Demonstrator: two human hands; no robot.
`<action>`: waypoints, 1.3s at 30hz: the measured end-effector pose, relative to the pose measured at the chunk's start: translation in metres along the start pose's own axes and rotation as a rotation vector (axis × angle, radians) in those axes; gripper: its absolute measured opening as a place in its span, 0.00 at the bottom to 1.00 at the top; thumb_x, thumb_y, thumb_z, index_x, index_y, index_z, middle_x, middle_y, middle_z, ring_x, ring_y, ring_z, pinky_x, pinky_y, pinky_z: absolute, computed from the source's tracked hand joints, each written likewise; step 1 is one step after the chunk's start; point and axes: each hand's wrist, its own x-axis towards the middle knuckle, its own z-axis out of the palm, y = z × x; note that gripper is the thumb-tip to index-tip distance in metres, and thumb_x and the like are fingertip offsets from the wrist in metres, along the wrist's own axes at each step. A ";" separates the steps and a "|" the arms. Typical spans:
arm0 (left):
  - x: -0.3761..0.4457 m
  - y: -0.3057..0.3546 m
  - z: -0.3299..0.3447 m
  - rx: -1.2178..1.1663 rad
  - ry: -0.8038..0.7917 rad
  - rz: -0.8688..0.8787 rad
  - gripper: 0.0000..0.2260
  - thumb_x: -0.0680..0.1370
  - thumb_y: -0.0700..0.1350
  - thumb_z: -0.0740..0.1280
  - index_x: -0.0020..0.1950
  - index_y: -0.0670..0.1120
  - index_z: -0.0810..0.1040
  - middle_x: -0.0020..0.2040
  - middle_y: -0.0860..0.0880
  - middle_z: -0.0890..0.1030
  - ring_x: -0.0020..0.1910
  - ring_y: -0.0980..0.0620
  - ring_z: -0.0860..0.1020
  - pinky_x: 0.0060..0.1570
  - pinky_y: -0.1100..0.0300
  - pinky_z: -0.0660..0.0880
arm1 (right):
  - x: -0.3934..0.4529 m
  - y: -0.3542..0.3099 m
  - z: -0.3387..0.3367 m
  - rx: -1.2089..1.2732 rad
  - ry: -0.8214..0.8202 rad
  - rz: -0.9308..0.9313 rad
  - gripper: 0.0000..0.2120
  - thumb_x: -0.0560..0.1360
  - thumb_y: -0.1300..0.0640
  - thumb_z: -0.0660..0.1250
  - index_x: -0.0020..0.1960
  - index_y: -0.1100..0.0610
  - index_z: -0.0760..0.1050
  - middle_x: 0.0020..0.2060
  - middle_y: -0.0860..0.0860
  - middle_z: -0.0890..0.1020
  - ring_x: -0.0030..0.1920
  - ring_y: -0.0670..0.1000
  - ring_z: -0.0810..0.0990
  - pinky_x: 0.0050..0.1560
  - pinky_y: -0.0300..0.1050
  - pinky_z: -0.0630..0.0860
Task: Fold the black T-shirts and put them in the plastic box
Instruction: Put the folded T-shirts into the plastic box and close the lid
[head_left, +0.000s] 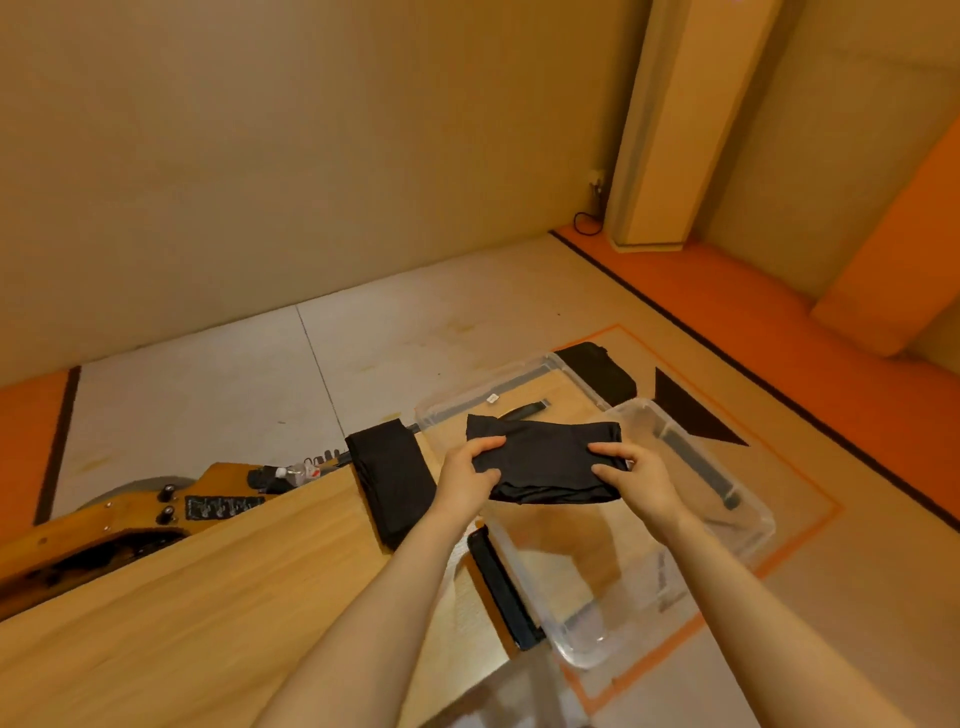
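A folded black T-shirt (545, 460) hangs in the air above the clear plastic box (727, 525), held at both ends. My left hand (470, 475) grips its left edge, thumb on top. My right hand (636, 478) grips its right edge the same way. The box stands open at the right end of the wooden table (234, 597), and no clothing shows inside it. Another black T-shirt (389, 478) lies folded on the table's far edge, left of my left hand.
The box's clear lid (514, 387) lies behind the box. A black clip handle (501, 587) runs along the box's near left side. Left of the table sits a yellow device with black knobs (166, 509). Black bags (597, 369) lie on the floor beyond.
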 end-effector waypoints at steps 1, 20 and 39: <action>0.001 0.001 0.013 -0.001 0.026 -0.019 0.20 0.77 0.31 0.64 0.66 0.48 0.76 0.57 0.53 0.72 0.58 0.53 0.73 0.59 0.60 0.75 | 0.008 0.004 -0.010 -0.006 -0.034 0.001 0.15 0.76 0.67 0.69 0.60 0.55 0.80 0.59 0.52 0.77 0.60 0.52 0.77 0.55 0.43 0.78; -0.001 -0.045 0.157 0.147 0.361 -0.301 0.23 0.78 0.35 0.63 0.71 0.52 0.71 0.64 0.45 0.70 0.64 0.48 0.72 0.67 0.59 0.67 | 0.088 0.069 -0.071 -0.238 -0.483 -0.013 0.20 0.76 0.69 0.68 0.67 0.60 0.75 0.60 0.53 0.75 0.62 0.50 0.74 0.65 0.47 0.74; 0.017 -0.100 0.167 0.210 0.378 -0.367 0.31 0.78 0.36 0.65 0.76 0.57 0.60 0.69 0.47 0.68 0.67 0.50 0.69 0.67 0.58 0.67 | 0.115 0.133 -0.037 -0.394 -0.477 -0.102 0.20 0.77 0.65 0.67 0.68 0.55 0.74 0.67 0.56 0.71 0.66 0.50 0.70 0.65 0.36 0.62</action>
